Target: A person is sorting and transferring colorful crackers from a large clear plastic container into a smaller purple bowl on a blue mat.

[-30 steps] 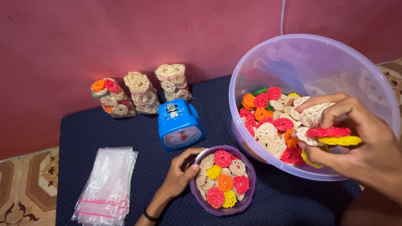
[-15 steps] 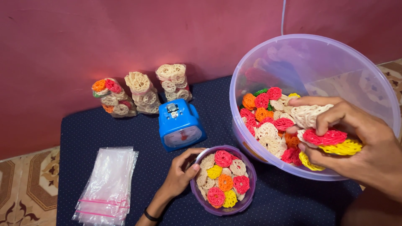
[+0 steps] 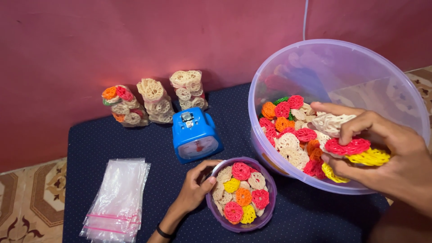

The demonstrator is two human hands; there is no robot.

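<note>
Purple plastic under the left hand (image 3: 194,191): its fingers curl round the rim of the small bowl (image 3: 265,215), clamped there, surely to steady it on the dark cloth (image 3: 112,144). That bowl sits heaped with lacy crackers, red, orange, yellow and cream.

Over to the right hand (image 3: 387,157), reaching into the big clear tub (image 3: 288,63), which tilts toward the person so its contents slide near. Fingers are closed on a stack of crackers (image 3: 348,146), cream on top, red and yellow below, pinched flat so they don't crumble. More crackers lie banked in the tub's low side.

Behind the bowl stands a blue scale (image 3: 195,135), dial facing the person, close at hand. A pile of clear bags (image 3: 119,200) lies to the left, and three filled packs (image 3: 155,100) lean against the red wall (image 3: 135,36), well out of the way.
</note>
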